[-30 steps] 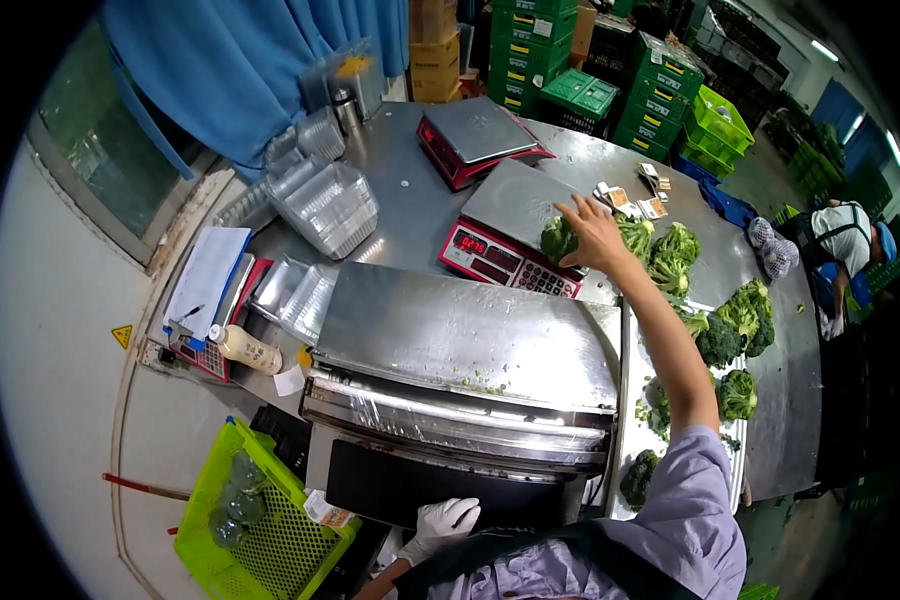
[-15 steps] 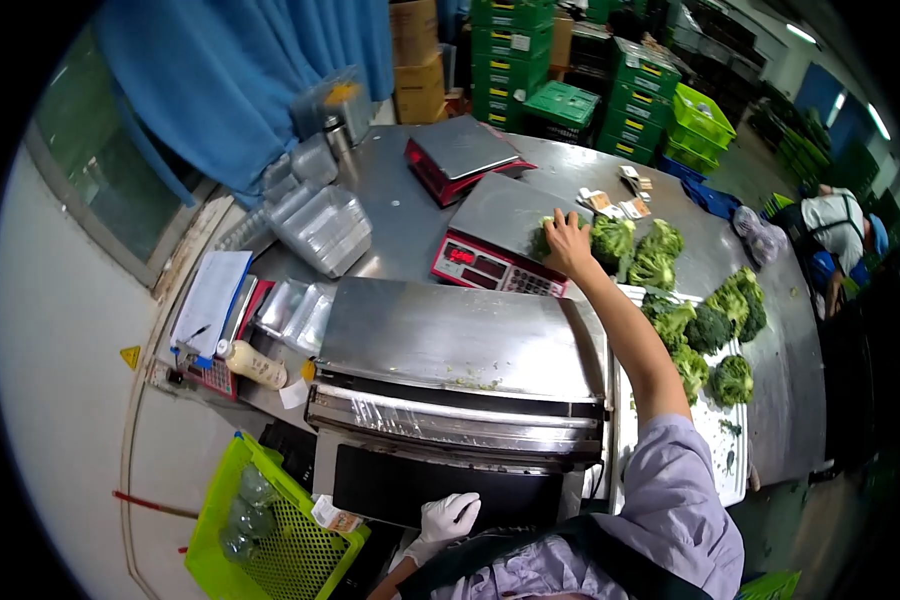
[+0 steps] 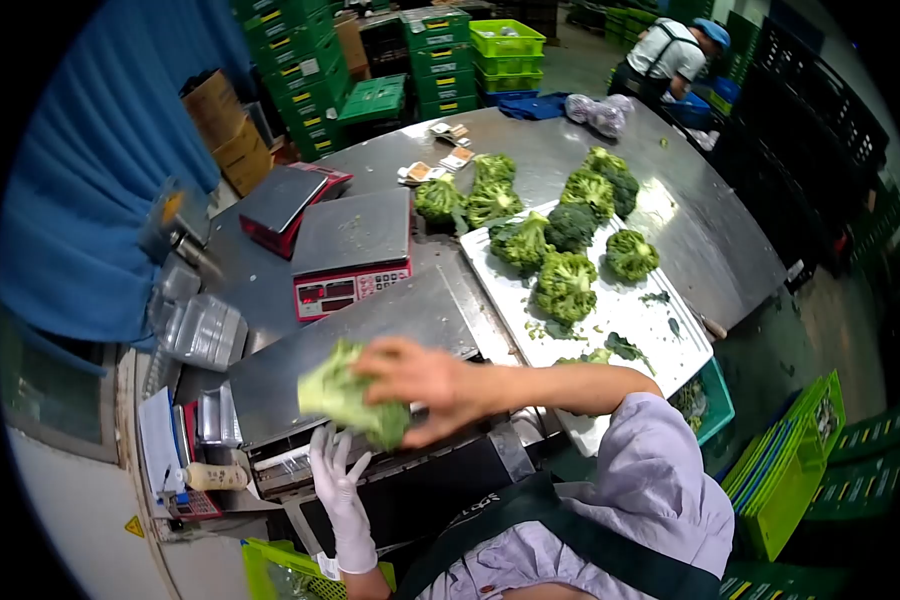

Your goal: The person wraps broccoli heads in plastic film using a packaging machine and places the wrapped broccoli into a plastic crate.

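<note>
A broccoli head (image 3: 345,392), blurred by motion, is in my right hand (image 3: 420,385), its pale stem pointing left, above the steel wrapping machine (image 3: 270,385). Just below it my left hand (image 3: 342,480), in a white glove, is raised with its fingers apart and nothing held. The near red scale (image 3: 352,240) has a bare plate, and a second scale (image 3: 282,200) stands behind it. Several broccoli heads (image 3: 566,285) lie on and behind the white board (image 3: 630,330) to the right.
Clear plastic trays (image 3: 205,330) and a bottle (image 3: 215,476) are at the left. Labels (image 3: 435,168) lie behind the scales. A green-yellow basket (image 3: 280,572) is below. Green crates (image 3: 440,60) stand beyond the table, and a person (image 3: 670,60) bends at the back right.
My right hand has lifted the broccoli off the scale and brought it towards me. My left hand has risen and opened. The view has swung to the right.
</note>
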Demonstrator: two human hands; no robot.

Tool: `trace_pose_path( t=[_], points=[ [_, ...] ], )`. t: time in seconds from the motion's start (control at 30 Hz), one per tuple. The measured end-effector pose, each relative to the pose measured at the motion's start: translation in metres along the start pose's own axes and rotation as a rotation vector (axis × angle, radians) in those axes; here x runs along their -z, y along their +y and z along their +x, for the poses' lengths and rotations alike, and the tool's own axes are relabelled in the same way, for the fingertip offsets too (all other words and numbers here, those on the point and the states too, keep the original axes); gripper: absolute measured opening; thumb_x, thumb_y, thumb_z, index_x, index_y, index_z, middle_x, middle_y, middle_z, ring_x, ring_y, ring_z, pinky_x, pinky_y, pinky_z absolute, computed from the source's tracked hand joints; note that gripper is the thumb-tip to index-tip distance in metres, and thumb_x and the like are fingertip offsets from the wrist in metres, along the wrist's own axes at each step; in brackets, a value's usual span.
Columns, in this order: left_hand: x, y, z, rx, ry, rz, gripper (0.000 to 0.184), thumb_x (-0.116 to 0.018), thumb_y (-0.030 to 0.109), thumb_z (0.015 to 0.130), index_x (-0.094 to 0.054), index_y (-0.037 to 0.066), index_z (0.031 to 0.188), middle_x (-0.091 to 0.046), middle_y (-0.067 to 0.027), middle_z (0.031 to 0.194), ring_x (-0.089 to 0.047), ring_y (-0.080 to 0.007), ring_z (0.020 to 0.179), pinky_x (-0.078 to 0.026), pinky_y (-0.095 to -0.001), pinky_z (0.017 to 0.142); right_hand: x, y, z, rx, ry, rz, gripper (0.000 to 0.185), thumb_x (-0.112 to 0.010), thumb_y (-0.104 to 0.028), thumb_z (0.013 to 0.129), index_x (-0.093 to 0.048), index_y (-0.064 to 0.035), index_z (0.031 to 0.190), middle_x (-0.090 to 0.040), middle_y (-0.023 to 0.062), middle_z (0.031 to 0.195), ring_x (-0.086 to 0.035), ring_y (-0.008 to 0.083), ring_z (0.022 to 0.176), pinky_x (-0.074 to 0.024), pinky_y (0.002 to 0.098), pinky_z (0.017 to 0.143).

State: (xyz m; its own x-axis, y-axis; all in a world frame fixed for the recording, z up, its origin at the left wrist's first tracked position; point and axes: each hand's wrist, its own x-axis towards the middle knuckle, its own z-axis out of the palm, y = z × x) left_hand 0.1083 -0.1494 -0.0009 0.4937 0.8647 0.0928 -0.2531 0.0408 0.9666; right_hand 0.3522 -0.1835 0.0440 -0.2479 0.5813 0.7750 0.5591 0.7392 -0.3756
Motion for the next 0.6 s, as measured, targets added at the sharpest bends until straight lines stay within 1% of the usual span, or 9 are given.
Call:
trace_pose_path(
  t=[0.13,0.3,0.37,0.43,0.47,0.5,0.53,0.57,0.6],
  points=[
    [-0.02,-0.016,0.001,0.272,-0.073,-0.289,0.093,-0.077,0.039,0.07,-0.024,0.007,0.14,-0.039,-0.0083,0.135,-0.043,-0.0228,0.123,-0.038,-0.037,0.103,-0.008,-0.035,-0.033,0.055,-0.084,0.007,0.068,-0.08,-0.027,0.056,-0.052,-0.0029,0.113,-0.043,0.0229,0.13,-0.041,0.0447,0.118,-0.0443,0.0482,0.09],
    [-0.056,-0.035,-0.007,0.451,-0.016,-0.485,0.082,-0.071,0.03,0.071,-0.031,0.005,0.137,-0.044,-0.0106,0.132,-0.043,-0.0261,0.122,-0.036,-0.0413,0.104,0.038,-0.045,-0.056,-0.108,-0.149,0.047,0.075,-0.081,-0.031,0.058,-0.049,-0.0075,0.122,-0.041,0.0234,0.132,-0.041,0.041,0.121,-0.0437,0.0458,0.093],
    [-0.064,-0.034,-0.009,0.448,-0.038,-0.482,0.082,-0.071,0.031,0.07,-0.032,0.004,0.136,-0.045,-0.0107,0.13,-0.044,-0.0267,0.121,-0.036,-0.0418,0.104,0.066,-0.037,-0.072,-0.26,-0.083,0.113,0.066,-0.078,-0.032,0.067,-0.049,-0.0084,0.122,-0.043,0.0204,0.132,-0.049,0.0357,0.115,-0.045,0.0437,0.092],
    [-0.06,-0.037,-0.015,0.423,0.002,-0.432,0.083,-0.071,0.032,0.069,-0.032,0.003,0.136,-0.045,-0.0108,0.129,-0.044,-0.0269,0.121,-0.036,-0.0418,0.104,0.102,-0.012,-0.098,-0.743,-0.185,-0.002,0.057,-0.073,-0.034,0.074,-0.051,-0.0108,0.121,-0.052,0.0151,0.125,-0.057,0.0293,0.104,-0.0472,0.0415,0.089],
    [-0.058,-0.039,-0.019,0.396,0.035,-0.384,0.083,-0.071,0.032,0.069,-0.032,0.003,0.136,-0.045,-0.0109,0.129,-0.045,-0.027,0.12,-0.036,-0.0418,0.103,0.118,0.021,-0.127,-0.818,-0.179,-0.249,0.05,-0.07,-0.034,0.077,-0.056,-0.0098,0.119,-0.06,0.0084,0.118,-0.061,0.0233,0.097,-0.0493,0.0388,0.087],
    [-0.061,-0.038,-0.022,0.396,0.043,-0.384,0.083,-0.071,0.032,0.069,-0.032,0.003,0.136,-0.045,-0.0109,0.129,-0.045,-0.027,0.12,-0.036,-0.0418,0.103,0.134,0.05,-0.155,-1.04,-0.092,-0.373,0.047,-0.07,-0.034,0.077,-0.058,-0.0118,0.117,-0.062,0.0096,0.113,-0.064,0.0222,0.09,-0.0511,0.0371,0.082],
    [-0.065,-0.033,-0.025,0.392,0.059,-0.362,0.084,-0.071,0.032,0.069,-0.031,0.003,0.137,-0.045,-0.011,0.129,-0.045,-0.0271,0.12,-0.036,-0.0418,0.103,0.157,0.07,-0.176,-1.191,-0.068,-0.447,0.044,-0.07,-0.034,0.076,-0.06,-0.0107,0.112,-0.065,0.0113,0.105,-0.064,0.0255,0.086,-0.0517,0.0387,0.075],
    [-0.068,-0.029,-0.028,0.386,0.075,-0.341,0.084,-0.071,0.033,0.069,-0.03,0.003,0.137,-0.045,-0.011,0.129,-0.045,-0.0271,0.12,-0.036,-0.0419,0.103,0.169,0.09,-0.208,-1.108,-0.005,-0.705,0.042,-0.069,-0.033,0.075,-0.059,-0.0078,0.107,-0.065,0.014,0.098,-0.063,0.0314,0.083,-0.0505,0.0423,0.072],
    [-0.068,-0.027,-0.032,0.384,0.081,-0.308,0.085,-0.07,0.032,0.07,-0.028,0.004,0.138,-0.043,-0.0115,0.131,-0.043,-0.0266,0.122,-0.036,-0.0414,0.103,0.181,0.093,-0.216,-1.291,-0.068,-0.731,0.041,-0.07,-0.033,0.074,-0.058,-0.0047,0.1,-0.064,0.0154,0.093,-0.061,0.0338,0.086,-0.0496,0.0444,0.071]
  ],
)
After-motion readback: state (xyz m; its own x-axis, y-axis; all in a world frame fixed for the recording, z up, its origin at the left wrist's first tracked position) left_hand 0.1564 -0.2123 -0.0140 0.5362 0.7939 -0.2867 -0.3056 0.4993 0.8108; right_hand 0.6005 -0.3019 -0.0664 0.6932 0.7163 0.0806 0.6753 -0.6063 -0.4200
